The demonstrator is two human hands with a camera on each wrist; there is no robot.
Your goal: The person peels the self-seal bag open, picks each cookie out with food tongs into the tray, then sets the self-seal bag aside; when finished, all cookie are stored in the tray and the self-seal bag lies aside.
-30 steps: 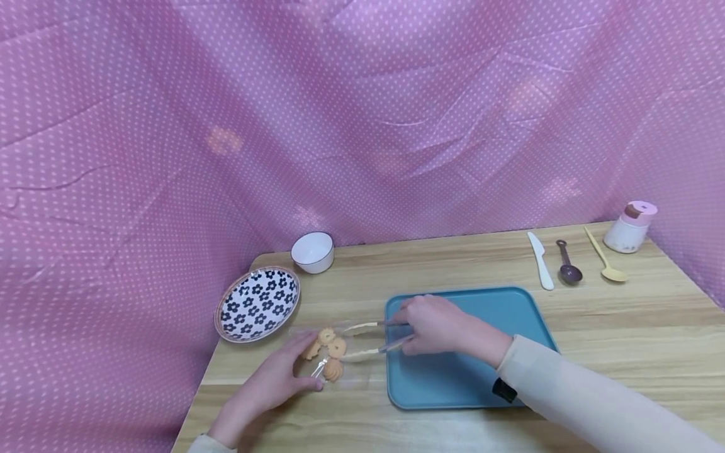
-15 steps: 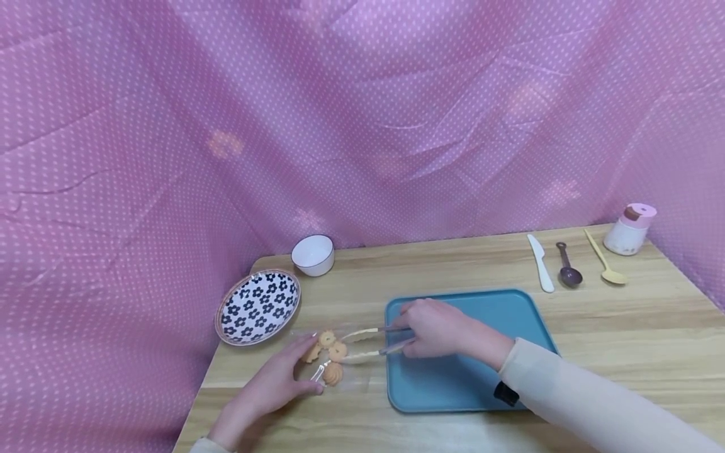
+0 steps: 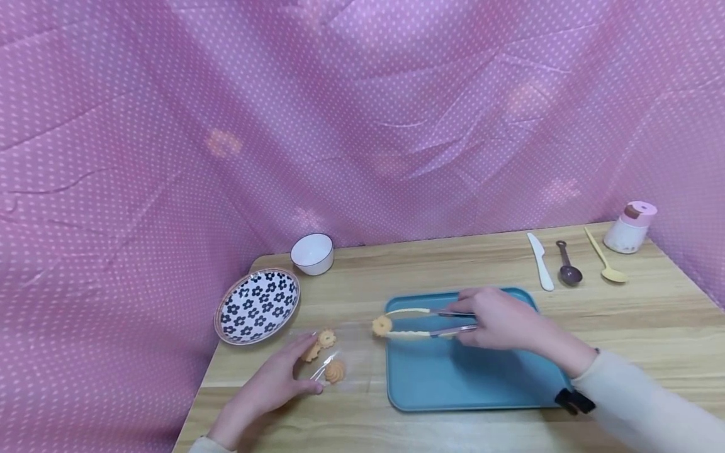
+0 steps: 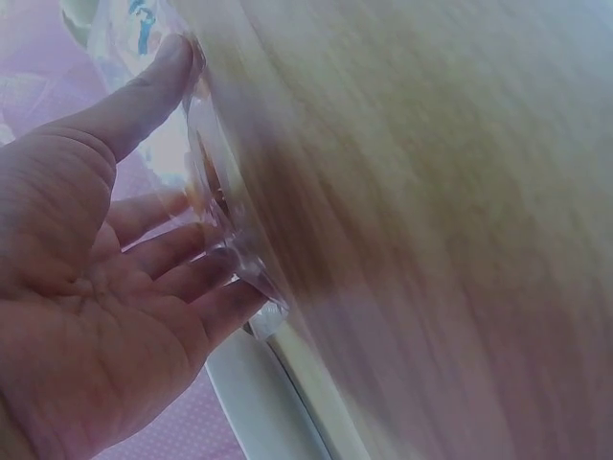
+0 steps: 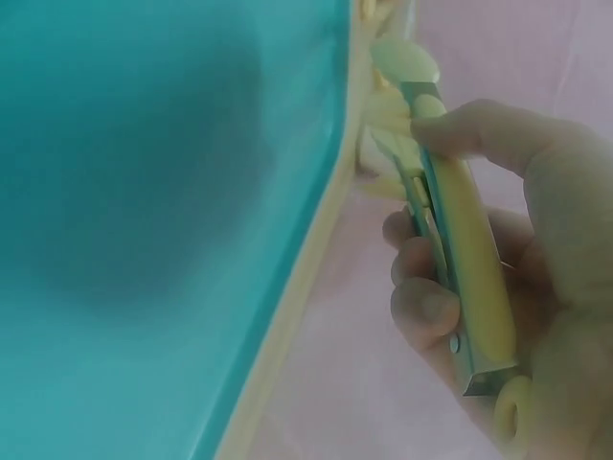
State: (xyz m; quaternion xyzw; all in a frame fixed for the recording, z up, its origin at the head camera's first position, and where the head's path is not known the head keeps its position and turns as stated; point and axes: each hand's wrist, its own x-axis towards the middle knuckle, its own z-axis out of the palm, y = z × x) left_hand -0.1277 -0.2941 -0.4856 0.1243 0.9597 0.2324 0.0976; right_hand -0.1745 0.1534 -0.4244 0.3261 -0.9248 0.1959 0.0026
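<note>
In the head view my right hand (image 3: 498,319) grips a pair of yellow-tipped tongs (image 3: 412,311). A ring-shaped cookie (image 3: 382,326) sits between the tips, over the left edge of the blue tray (image 3: 453,384). The right wrist view shows my thumb and fingers wrapped round the yellow handles of the tongs (image 5: 469,259). My left hand (image 3: 277,380) holds the near left end of a clear plastic bag (image 3: 357,371), thumb on one side and fingers on the other. Several cookies (image 3: 335,371) lie in the bag, partly hidden by that hand. Film also shows against the left hand (image 4: 124,259).
A flower-patterned plate (image 3: 257,305) lies at the left, with a white bowl (image 3: 313,253) behind it. At the back right are a white knife (image 3: 540,261), a dark measuring spoon (image 3: 569,270), a yellow spoon (image 3: 612,272) and a pink-topped jar (image 3: 630,226).
My right hand has moved right with the tongs, drawing one ring-shaped cookie out of the bag to the tray's left edge. The left hand has stayed on the bag.
</note>
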